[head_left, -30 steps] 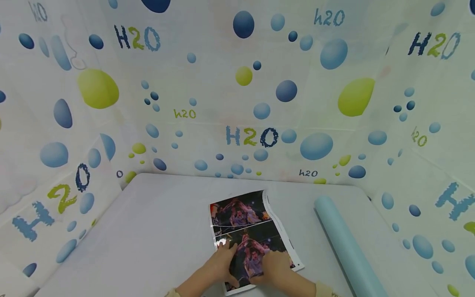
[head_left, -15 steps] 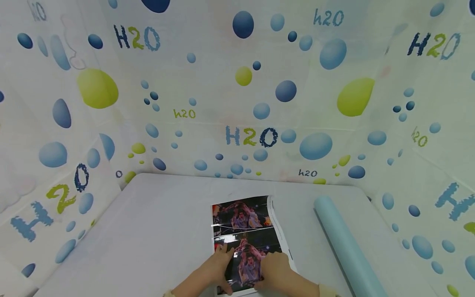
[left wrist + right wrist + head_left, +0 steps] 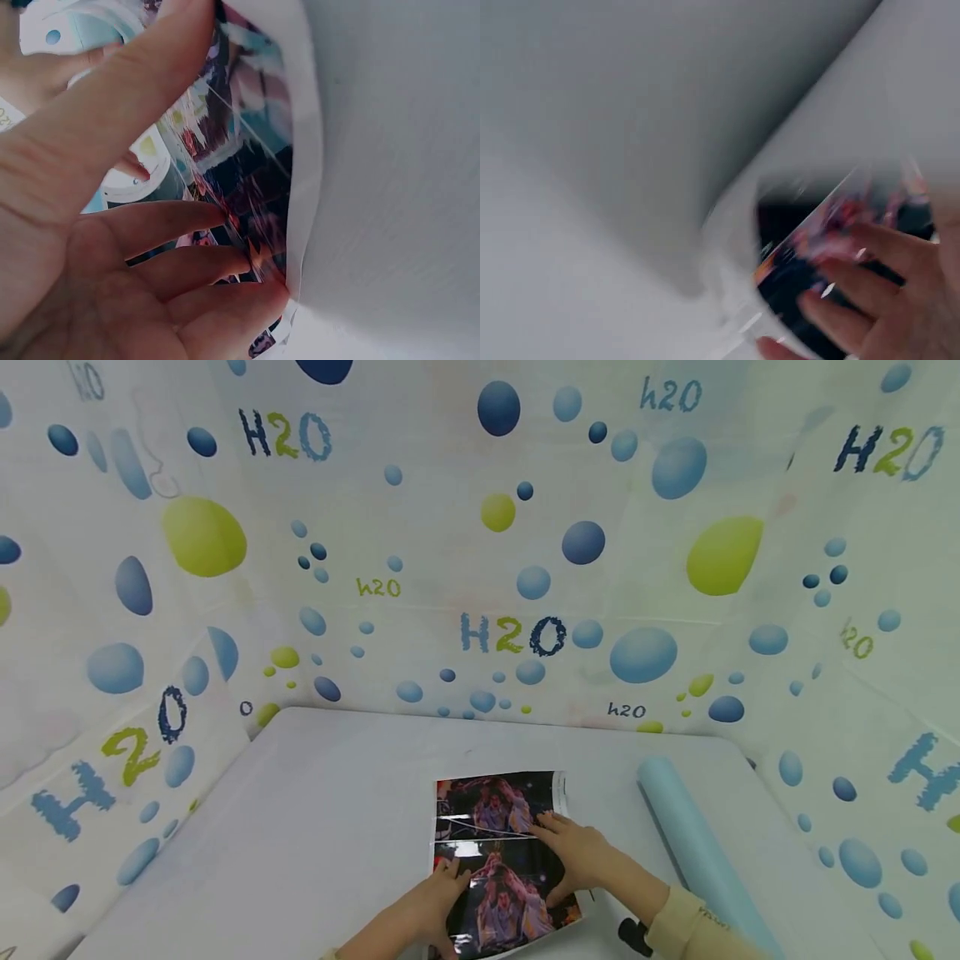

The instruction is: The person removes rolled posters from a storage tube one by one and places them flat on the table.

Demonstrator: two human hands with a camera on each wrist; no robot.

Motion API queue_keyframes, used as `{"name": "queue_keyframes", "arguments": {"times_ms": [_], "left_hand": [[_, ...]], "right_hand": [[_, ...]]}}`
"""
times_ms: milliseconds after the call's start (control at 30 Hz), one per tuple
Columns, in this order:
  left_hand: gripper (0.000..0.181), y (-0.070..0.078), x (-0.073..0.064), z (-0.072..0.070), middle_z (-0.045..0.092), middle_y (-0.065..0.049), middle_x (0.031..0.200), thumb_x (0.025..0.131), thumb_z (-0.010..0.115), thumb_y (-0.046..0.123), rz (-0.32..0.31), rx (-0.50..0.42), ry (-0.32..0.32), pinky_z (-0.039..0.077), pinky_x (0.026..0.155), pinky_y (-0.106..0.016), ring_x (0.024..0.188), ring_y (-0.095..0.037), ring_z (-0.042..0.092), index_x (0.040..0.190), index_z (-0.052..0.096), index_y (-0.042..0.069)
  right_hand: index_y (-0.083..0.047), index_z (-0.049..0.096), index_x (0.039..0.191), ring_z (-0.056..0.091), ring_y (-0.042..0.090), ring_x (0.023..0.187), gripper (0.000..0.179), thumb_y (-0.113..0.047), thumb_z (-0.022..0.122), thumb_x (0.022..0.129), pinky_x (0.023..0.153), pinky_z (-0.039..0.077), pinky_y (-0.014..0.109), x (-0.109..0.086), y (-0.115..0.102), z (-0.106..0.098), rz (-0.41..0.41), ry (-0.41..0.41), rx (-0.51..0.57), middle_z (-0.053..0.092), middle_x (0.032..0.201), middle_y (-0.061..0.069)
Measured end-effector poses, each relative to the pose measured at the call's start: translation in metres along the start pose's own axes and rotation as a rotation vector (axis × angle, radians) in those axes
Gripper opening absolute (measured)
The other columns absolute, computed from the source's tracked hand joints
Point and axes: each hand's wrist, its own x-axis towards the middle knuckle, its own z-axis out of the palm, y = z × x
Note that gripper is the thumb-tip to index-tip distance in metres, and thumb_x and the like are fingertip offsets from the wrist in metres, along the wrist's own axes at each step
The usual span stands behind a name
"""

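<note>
A glossy printed sheet (image 3: pixel 502 910) lies on the white table, showing two similar dark photos one above the other; its lower edge bows up slightly. Along its left side, my left hand (image 3: pixel 435 897) rests with fingers spread, thumb toward the lower left corner. In the left wrist view, the fingertips (image 3: pixel 270 300) touch the printed face close to its white border. My right hand (image 3: pixel 581 856) lies over the sheet's right side, fingers extended across the line between the photos and thumb spread below. The right wrist view is blurred, with loosely spread fingers (image 3: pixel 840 319) over the print.
A long pale blue roll (image 3: pixel 697 843) lies to the right of the sheet, near my right forearm. A small black object (image 3: pixel 635 936) shows beside the right cuff. Behind the table (image 3: pixel 322 810) hangs a curtain (image 3: pixel 420 527) printed with bubbles.
My right hand has uncurled from the sheet's lower right and spread higher up its right side. The sheet has turned straighter and slid slightly nearer. My left hand stays at the left edge.
</note>
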Motion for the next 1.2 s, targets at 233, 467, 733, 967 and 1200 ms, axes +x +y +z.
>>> {"name": "queue_keyframes", "arguments": {"times_ms": [233,467,733,967,1200], "left_hand": [[0.092,0.002,-0.002,-0.002,0.040,-0.027,0.134,0.052,0.089,0.023,-0.024,0.023,-0.047,0.043,0.090,-0.047,0.123,-0.046,0.035,0.130,0.047,-0.003],[0.090,0.003,-0.004,-0.002,0.039,-0.025,0.135,0.053,0.087,0.014,-0.024,-0.013,-0.060,0.044,0.090,-0.044,0.126,-0.044,0.032,0.131,0.046,-0.002],[0.092,-0.012,0.004,0.009,0.034,-0.025,0.139,0.060,0.086,0.028,-0.024,-0.077,-0.138,0.042,0.089,-0.053,0.128,-0.046,0.027,0.135,0.041,-0.001],[0.091,-0.017,0.010,0.016,0.033,-0.026,0.139,0.061,0.085,0.030,-0.029,-0.087,-0.165,0.041,0.090,-0.053,0.128,-0.046,0.026,0.134,0.042,-0.003],[0.088,-0.011,0.007,0.013,0.038,-0.029,0.134,0.057,0.086,0.021,0.022,-0.038,-0.108,0.043,0.090,-0.048,0.124,-0.049,0.031,0.129,0.045,-0.009]], "right_hand": [[-0.004,0.042,0.136,0.035,0.039,0.127,0.079,-0.047,0.070,0.075,0.083,0.044,0.055,0.017,0.024,-0.008,0.036,0.068,0.101,0.034,0.143,0.016],[-0.002,0.040,0.136,0.031,0.040,0.128,0.077,-0.044,0.068,0.078,0.094,0.037,0.052,0.033,0.043,-0.006,0.068,0.103,0.147,0.031,0.144,0.018],[-0.009,0.035,0.141,0.025,0.038,0.132,0.092,-0.056,0.070,0.070,0.094,0.027,0.065,0.043,0.057,0.009,0.168,0.096,0.195,0.028,0.147,0.012],[-0.009,0.036,0.140,0.022,0.036,0.134,0.099,-0.058,0.074,0.063,0.095,0.019,0.069,0.048,0.060,0.020,0.208,0.101,0.194,0.031,0.146,0.011],[-0.010,0.035,0.141,0.020,0.034,0.135,0.103,-0.057,0.077,0.059,0.099,0.014,0.066,0.053,0.062,0.020,0.260,0.051,0.201,0.030,0.146,0.010]]}}
